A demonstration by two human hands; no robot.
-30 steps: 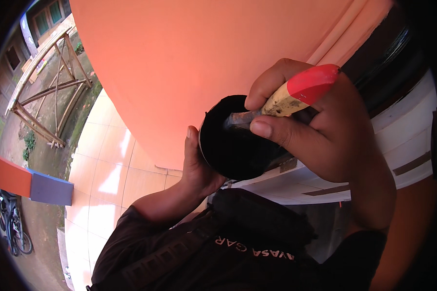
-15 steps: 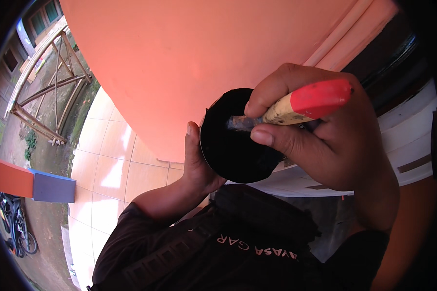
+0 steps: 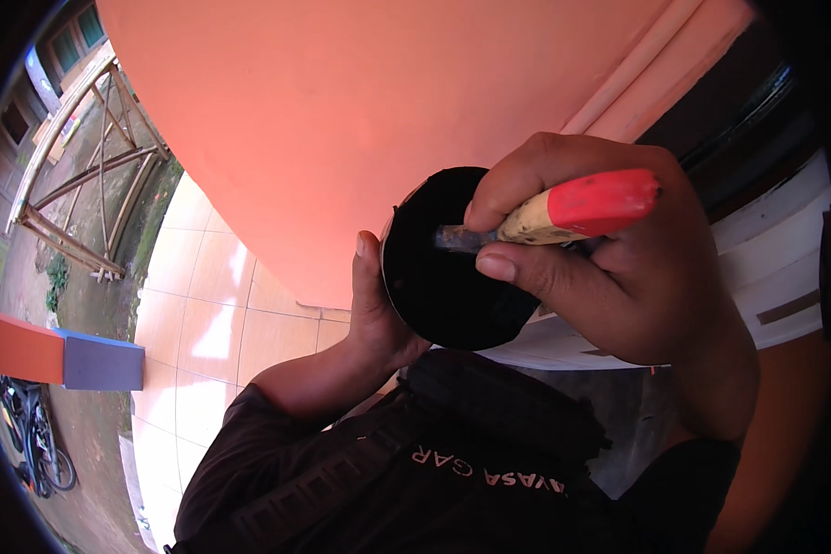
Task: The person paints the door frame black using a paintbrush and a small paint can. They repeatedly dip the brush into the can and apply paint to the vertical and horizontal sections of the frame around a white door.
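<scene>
My left hand (image 3: pixel 379 305) is closed around the side of a round can (image 3: pixel 452 295) whose inside looks black. Its thumb lies along the can's left wall; the other fingers are hidden beneath. Over the can, my right hand (image 3: pixel 628 249) pinches a paintbrush (image 3: pixel 563 210) between thumb and fingers. The brush has a wooden handle, smudged with dark spots, with a red end pointing up to the right. Its worn metal band is over the can's opening, and the bristles cannot be made out against the black.
A salmon-coloured wall (image 3: pixel 332 111) rises just ahead. Light floor tiles (image 3: pixel 217 305) lie to the left, beyond them a bamboo frame (image 3: pixel 102 171) and a parked bicycle (image 3: pixel 42 439). An orange and blue-grey beam (image 3: pixel 102 358) juts in at left. White sheeting (image 3: pixel 771 268) is at the right.
The brush handle has dipped slightly and shifted a little left along with my right hand. My left hand and the can have hardly moved.
</scene>
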